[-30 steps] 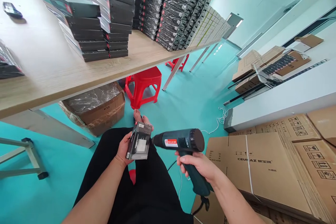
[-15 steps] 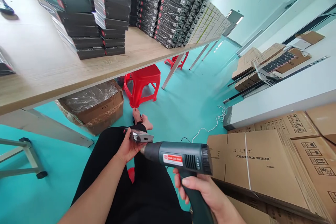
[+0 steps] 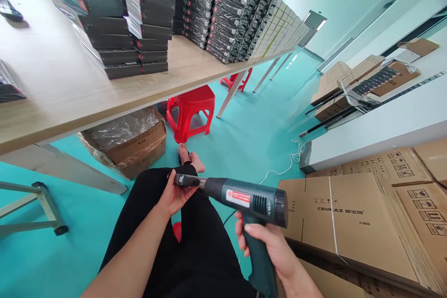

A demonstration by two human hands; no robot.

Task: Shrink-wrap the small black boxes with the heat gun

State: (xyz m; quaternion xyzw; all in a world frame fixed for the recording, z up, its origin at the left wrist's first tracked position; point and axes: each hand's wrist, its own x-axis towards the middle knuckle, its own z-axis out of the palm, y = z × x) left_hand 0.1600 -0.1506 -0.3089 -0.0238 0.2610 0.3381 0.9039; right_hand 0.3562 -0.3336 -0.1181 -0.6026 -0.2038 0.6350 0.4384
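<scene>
My right hand (image 3: 267,247) is wrapped round the handle of a dark green heat gun (image 3: 244,198) with a red and white label. Its metal nozzle points left, right by the end of a small dark box (image 3: 186,179). That box lies in my left hand (image 3: 173,199), with the thumb on its near side and the fingers underneath. Whether the nozzle touches the box I cannot tell. Both hands are above my lap.
Stacks of dark boxes (image 3: 153,14) and film-wrapped boxes (image 3: 230,14) stand on the table (image 3: 139,86). Below it are a red stool (image 3: 193,107) and an open carton (image 3: 139,144). Flat cartons (image 3: 349,219) lean at my right. A white cable (image 3: 275,173) lies on the floor.
The heat gun has tilted, its nozzle rising to the level of the box's end. The box has turned in my left hand, showing a narrower face.
</scene>
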